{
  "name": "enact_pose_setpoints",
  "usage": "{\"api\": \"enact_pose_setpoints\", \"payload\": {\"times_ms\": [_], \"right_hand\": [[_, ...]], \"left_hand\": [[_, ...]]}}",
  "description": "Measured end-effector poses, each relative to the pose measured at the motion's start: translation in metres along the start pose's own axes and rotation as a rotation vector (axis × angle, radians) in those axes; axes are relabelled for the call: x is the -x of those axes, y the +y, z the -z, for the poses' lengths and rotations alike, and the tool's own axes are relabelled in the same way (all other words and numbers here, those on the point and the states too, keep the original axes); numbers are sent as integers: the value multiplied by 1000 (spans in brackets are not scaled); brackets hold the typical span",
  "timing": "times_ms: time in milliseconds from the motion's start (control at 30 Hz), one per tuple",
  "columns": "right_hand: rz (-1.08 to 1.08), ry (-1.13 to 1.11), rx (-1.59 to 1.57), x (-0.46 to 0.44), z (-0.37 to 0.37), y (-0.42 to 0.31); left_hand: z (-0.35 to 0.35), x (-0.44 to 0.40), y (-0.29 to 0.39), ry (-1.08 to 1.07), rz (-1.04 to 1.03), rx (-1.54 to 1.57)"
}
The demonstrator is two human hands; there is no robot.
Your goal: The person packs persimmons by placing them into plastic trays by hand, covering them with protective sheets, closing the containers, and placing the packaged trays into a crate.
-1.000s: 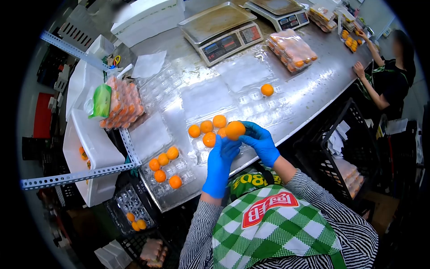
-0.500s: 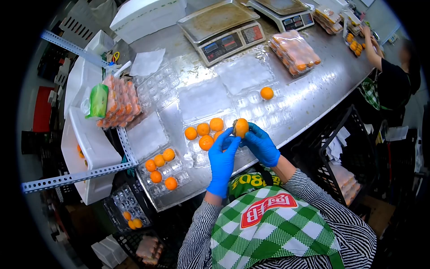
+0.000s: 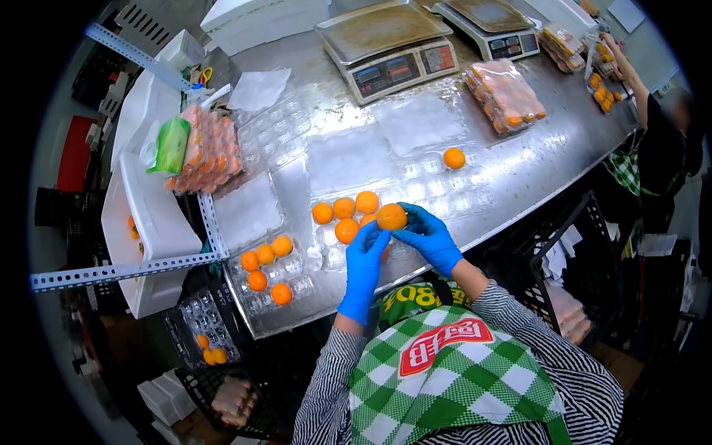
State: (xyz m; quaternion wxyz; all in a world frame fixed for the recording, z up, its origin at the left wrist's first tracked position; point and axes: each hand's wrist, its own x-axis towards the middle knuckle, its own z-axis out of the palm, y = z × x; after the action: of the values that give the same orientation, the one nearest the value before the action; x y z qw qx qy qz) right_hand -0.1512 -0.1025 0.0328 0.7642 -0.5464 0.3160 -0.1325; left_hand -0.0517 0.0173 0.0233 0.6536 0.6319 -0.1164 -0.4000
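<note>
An orange fruit (image 3: pixel 391 216) is held between my two blue-gloved hands, above the table's near edge. My left hand (image 3: pixel 363 271) touches it from the lower left with its fingertips, and my right hand (image 3: pixel 430 241) grips it from the right with thumb and fingers. Just beyond my left hand, a clear tray (image 3: pixel 328 237) carries several orange fruits, some partly hidden by the held one. At the left, another clear tray (image 3: pixel 297 265) has several fruits in its cups. A single fruit (image 3: pixel 454 158) sits in a third clear tray (image 3: pixel 423 194) farther right.
Two scales (image 3: pixel 400 73) (image 3: pixel 495 37) stand at the back. Wrapped fruit packs (image 3: pixel 506 96) lie right of centre, with another stack (image 3: pixel 210 152) at left beside a white foam box (image 3: pixel 159 215). A black crate (image 3: pixel 575 259) stands at right. A co-worker (image 3: pixel 656 141) reaches over the far right end.
The held fruit has been turned between my fingers; its dark stem side, visible at the side half a second ago, no longer shows. The co-worker's arm has shifted, and the view has tilted slightly.
</note>
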Motion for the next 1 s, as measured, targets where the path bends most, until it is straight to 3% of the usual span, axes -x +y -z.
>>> {"api": "enact_pose_setpoints", "payload": {"times_ms": [167,267,367,467,567,667,1000], "right_hand": [[124,-9,357,-2,-4,3],[193,-22,347,0,-11,9],[539,-113,582,-1,-10,3],[532,-215,703,-4,-3,8],[328,-28,712,-17,7,11],[341,153,786,-45,13,28],[284,113,1104,-84,14,45]], "left_hand": [[4,7,8,31,30,21],[12,5,1,37,58,16],[22,6,3,-35,127,-51],[26,9,0,-61,150,-12],[35,9,-7,4,137,13],[50,11,-8,61,147,-13],[67,36,-6,86,176,-70]]}}
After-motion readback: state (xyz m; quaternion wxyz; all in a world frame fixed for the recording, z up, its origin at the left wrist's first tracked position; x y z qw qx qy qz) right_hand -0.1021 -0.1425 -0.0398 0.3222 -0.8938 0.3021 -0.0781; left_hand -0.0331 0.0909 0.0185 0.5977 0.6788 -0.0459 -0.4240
